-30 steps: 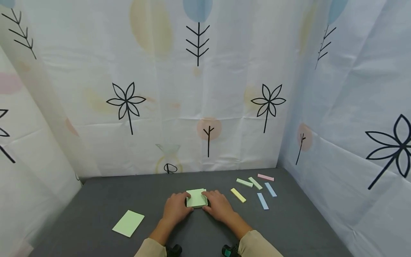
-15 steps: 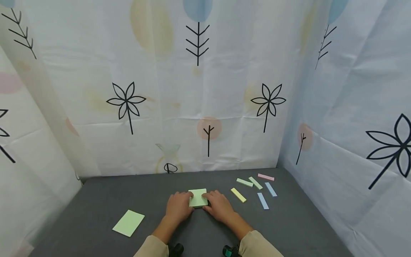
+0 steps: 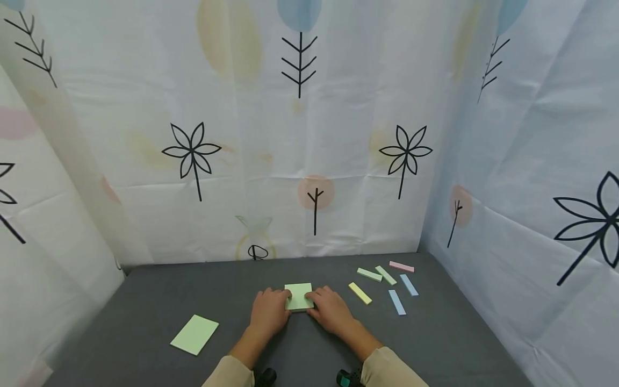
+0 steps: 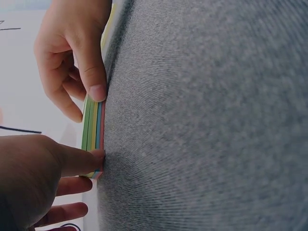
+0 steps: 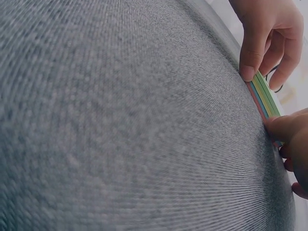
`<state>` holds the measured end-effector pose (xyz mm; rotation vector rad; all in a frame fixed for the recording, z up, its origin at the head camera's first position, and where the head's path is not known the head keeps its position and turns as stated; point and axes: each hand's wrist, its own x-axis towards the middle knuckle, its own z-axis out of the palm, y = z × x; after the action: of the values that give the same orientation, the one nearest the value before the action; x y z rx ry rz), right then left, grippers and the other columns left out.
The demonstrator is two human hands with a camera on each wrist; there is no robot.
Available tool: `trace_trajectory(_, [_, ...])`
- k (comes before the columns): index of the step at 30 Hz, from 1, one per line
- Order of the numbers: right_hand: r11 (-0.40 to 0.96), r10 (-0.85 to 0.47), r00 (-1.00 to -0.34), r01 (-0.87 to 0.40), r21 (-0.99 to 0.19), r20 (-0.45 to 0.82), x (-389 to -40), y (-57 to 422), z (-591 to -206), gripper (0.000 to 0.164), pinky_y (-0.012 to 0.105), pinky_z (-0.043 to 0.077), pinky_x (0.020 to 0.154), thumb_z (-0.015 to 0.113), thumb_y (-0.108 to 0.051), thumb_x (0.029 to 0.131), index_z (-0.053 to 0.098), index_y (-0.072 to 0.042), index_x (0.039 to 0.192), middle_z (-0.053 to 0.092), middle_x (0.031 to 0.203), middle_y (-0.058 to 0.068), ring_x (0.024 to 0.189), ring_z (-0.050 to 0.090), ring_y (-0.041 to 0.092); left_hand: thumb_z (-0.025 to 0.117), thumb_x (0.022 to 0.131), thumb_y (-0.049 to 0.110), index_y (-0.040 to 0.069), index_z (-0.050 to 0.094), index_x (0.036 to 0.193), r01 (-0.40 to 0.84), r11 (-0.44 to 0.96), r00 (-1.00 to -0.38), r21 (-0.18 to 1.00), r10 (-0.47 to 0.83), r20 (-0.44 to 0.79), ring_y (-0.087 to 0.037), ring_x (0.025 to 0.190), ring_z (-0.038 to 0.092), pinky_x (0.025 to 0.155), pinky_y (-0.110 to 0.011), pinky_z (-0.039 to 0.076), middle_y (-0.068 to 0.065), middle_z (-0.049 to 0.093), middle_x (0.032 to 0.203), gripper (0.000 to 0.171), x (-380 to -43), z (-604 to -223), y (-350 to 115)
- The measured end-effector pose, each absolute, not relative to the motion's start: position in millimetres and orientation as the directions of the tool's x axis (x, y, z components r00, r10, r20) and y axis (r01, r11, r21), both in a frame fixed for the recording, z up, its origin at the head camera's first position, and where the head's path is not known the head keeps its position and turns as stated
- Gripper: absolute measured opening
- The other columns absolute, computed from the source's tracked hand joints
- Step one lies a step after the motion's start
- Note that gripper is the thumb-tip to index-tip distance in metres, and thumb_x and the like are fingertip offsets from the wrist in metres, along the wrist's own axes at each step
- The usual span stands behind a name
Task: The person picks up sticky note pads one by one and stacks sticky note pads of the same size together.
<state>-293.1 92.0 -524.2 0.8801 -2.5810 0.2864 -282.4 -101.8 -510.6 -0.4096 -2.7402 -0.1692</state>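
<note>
A square stack of sticky note pads lies on the dark grey table, light green on top. Its front edge in the left wrist view shows green, yellow, blue and pinkish-red layers, lying flush. My left hand grips the stack's left side, its thumb at the near left corner. On the opposite side my right hand holds the stack, thumb at the near right corner. In the right wrist view both thumbs press the stack's coloured edge. The fingertips behind the stack are partly hidden.
A larger light green pad lies to the left. Several narrow note strips lie at the right, among them a yellow strip, a pink strip and a blue strip. A printed white curtain encloses the table.
The left hand has moved slightly right against the stack. The top pads, offset from one another a second ago, now line up. The right hand has barely moved.
</note>
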Motion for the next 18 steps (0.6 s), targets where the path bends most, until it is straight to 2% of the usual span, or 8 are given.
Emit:
trace_trajectory(10, [0.775, -0.545, -0.707, -0.63, -0.049, 0.451, -291, 92, -525, 0.033, 0.034, 0.049, 0.075, 0.076, -0.028, 0.085, 0.068, -0.013, 0.114, 0.065, 0.102, 0.0, 0.088, 0.057, 0.017, 0.089, 0.066, 0.025, 0.014, 0.071, 0.104, 0.301, 0.939, -0.866, 0.164, 0.197, 0.459, -0.026, 0.079, 0.062, 0.073, -0.049, 0.048, -0.003, 0.072, 0.092, 0.043, -275, -520, -118])
trace_trajectory(18, [0.78, -0.53, -0.731, -0.62, -0.091, 0.43, -287, 92, -521, 0.032, 0.037, 0.048, 0.076, 0.075, -0.025, 0.086, 0.068, -0.013, 0.115, 0.064, 0.104, 0.0, 0.092, 0.057, 0.019, 0.089, 0.065, 0.023, 0.016, 0.072, 0.102, 0.295, 0.921, -0.866, 0.256, 0.144, 0.478, -0.029, 0.094, 0.062, 0.078, -0.051, 0.047, -0.004, 0.069, 0.103, 0.041, -264, -520, -144])
